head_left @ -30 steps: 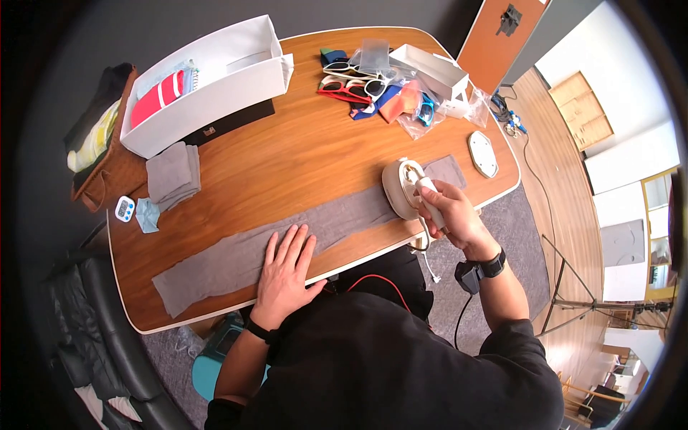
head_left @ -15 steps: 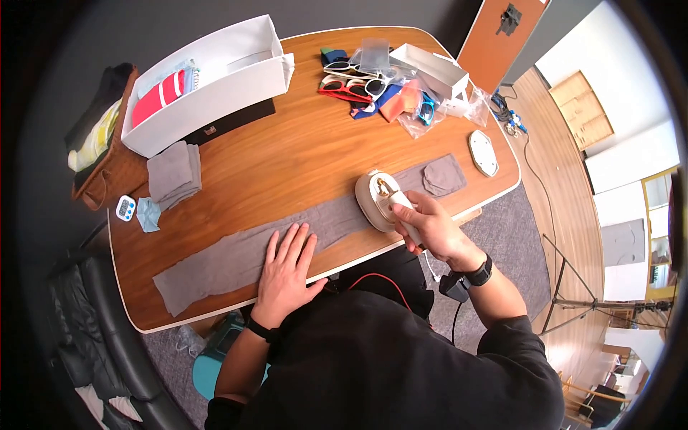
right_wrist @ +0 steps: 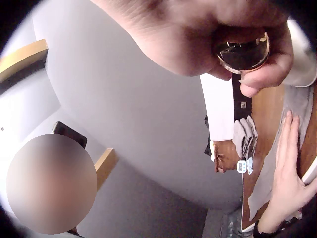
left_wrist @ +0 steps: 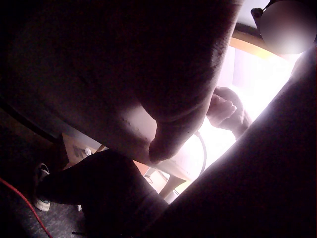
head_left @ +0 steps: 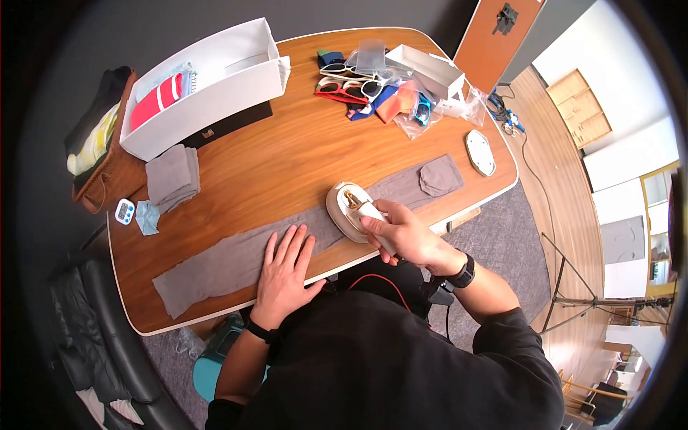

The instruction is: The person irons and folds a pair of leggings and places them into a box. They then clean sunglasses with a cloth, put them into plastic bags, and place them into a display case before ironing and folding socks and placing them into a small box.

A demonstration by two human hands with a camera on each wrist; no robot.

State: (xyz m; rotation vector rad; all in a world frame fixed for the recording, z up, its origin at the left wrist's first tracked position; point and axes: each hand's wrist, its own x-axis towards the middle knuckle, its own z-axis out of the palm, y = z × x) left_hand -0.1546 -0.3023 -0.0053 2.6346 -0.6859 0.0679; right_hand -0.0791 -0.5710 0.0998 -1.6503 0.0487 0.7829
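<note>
A long grey cloth (head_left: 215, 269) lies spread along the table's near edge, its right end doubled over in a small rounded flap (head_left: 439, 176). The left hand (head_left: 284, 274) rests flat on the cloth with fingers straight and spread. The right hand (head_left: 406, 235) grips the handle of a white iron-like appliance (head_left: 344, 212), whose base stands on the cloth just right of the left hand. In the right wrist view the right hand's fingers (right_wrist: 267, 74) curl round the handle, and the left hand (right_wrist: 286, 173) lies on the cloth. The left wrist view is dark.
Folded grey cloths (head_left: 172, 178), a small timer (head_left: 125, 211) and a blue cloth piece (head_left: 147, 217) sit at the left. Behind them stands a white box (head_left: 208, 93). Sunglasses (head_left: 342, 92), plastic bags and an open box lie at the back right; a white tray (head_left: 480, 153) is at the right edge.
The right hand has moved the appliance leftward along the cloth, towards the left hand, uncovering the cloth's right part. The left hand has stayed in place.
</note>
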